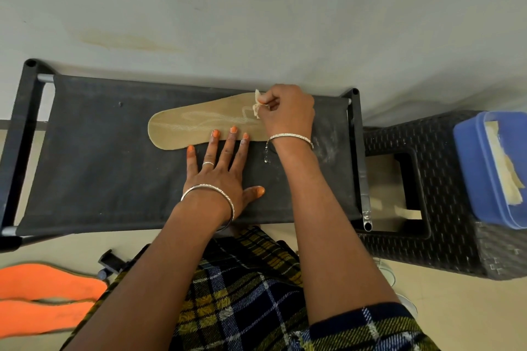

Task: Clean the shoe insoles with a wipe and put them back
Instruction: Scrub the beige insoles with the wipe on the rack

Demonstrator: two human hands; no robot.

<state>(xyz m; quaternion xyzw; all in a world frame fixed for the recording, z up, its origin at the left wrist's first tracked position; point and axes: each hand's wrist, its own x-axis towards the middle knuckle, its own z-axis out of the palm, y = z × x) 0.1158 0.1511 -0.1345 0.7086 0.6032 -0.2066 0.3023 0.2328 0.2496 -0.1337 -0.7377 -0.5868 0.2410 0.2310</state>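
A tan insole (182, 128) lies flat on the black fabric shelf of a low rack (108, 157), its length running left to right, with faint wet streaks on its top. My left hand (221, 171) is spread flat, fingertips pressing on the insole's near edge. My right hand (286, 111) is closed on a small crumpled pale wipe (257, 105) at the insole's right end. Two orange insoles (48, 299) lie on the floor at the lower left.
A dark woven plastic stool (445, 194) stands right of the rack, with a blue lidded box (482, 168) holding pale wipes on top. A grey wall rises right behind the rack. My plaid clothing fills the bottom of the view.
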